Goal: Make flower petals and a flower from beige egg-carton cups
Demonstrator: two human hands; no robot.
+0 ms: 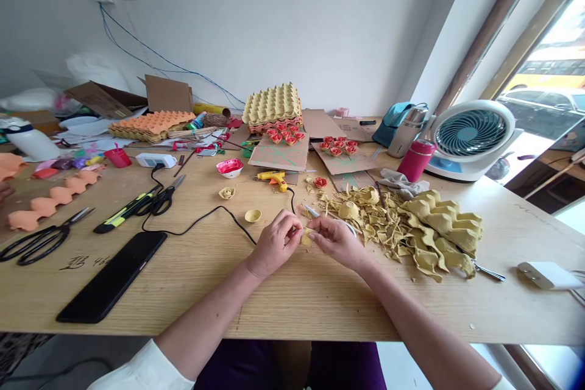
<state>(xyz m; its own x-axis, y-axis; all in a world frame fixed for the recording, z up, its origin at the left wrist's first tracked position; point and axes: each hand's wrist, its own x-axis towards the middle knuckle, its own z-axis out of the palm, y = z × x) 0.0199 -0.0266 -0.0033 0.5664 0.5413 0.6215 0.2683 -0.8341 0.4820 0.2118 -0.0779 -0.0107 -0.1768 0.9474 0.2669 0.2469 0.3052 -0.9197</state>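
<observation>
Between my two hands is a small yellow piece of egg carton [307, 236]. My left hand [280, 236] pinches its left side, and my right hand [336, 240] pinches it from the right. Just left of them a small yellow carton cup [253, 216] rests on the table, with a yellow carton rose [227, 193] behind it. Past my hands lies a yellow hot glue gun [274, 178], its cord running left. Scissors [311, 211] lie partly hidden behind my right hand. A single red carton rose [320, 182] sits farther back.
Torn carton scraps [388, 225] and a cut egg tray [443, 219] spread to the right. A black phone [112, 280], a utility knife [123, 212] and black scissors [41, 237] lie left. Red roses [286, 134] stand on cardboard at the back, near a fan [475, 137]. Another person's hand [5, 191] shows far left.
</observation>
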